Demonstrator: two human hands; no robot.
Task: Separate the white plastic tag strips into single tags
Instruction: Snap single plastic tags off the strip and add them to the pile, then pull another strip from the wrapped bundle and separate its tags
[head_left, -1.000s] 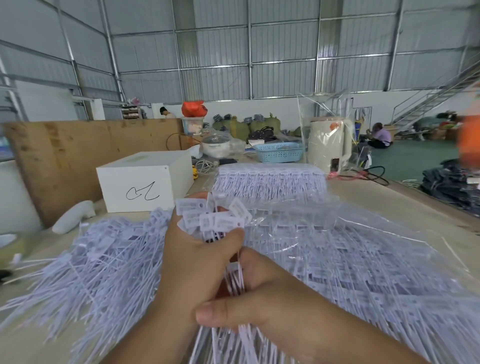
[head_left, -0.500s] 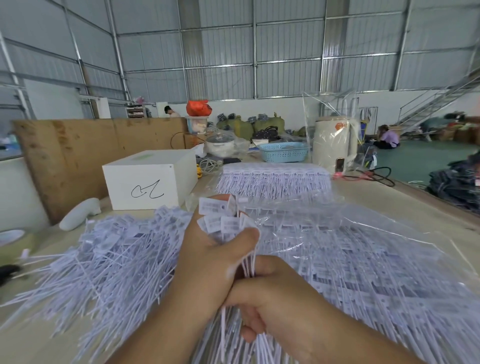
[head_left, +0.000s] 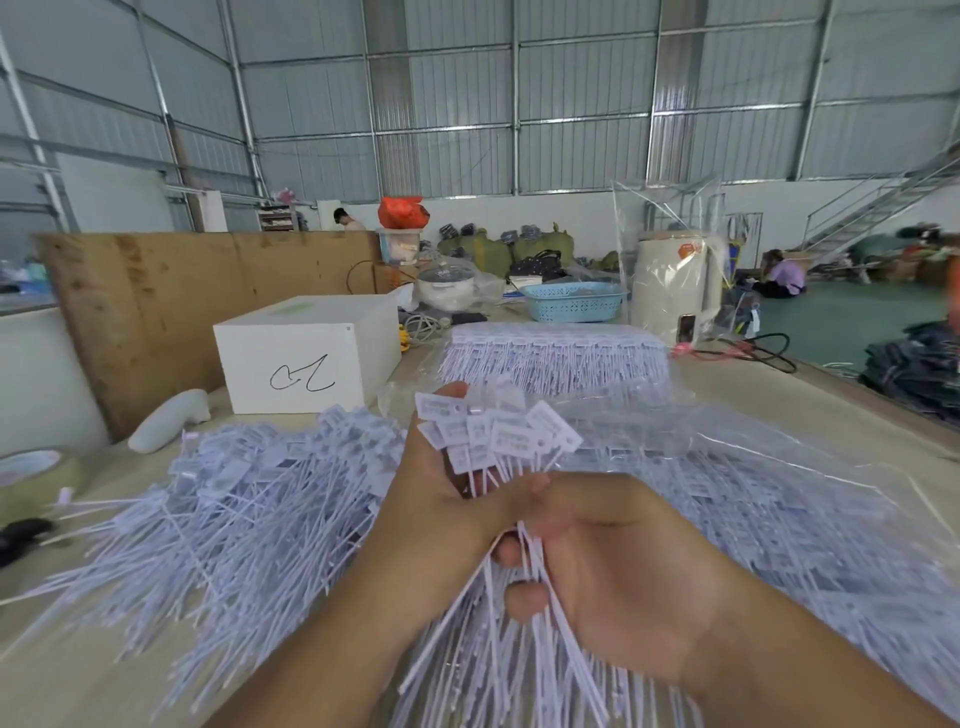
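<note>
A worker's left hand (head_left: 441, 483) and right hand (head_left: 613, 566) both clutch 1 bundle of white tags (head_left: 498, 436) above the table's loose pile (head_left: 249, 499); a firm opposing twist should free singles cleanly.

Tags (head_left: 498, 436): white plastic, matt, thin smooth stems. Bag (head_left: 727, 447) over right heap: clear film, glossy, creased. Box (head_left: 306, 353): smooth white (material unclear). Board (head_left: 156, 291): rough bare wood. Basket (head_left: 574, 307): blue perforated plastic. Walls (head_left: 441, 88): corrugated metal.

Warehouse workshop — corrugated metal walls (head_left: 582, 78), steel staircase (head_left: 878, 208)
</note>
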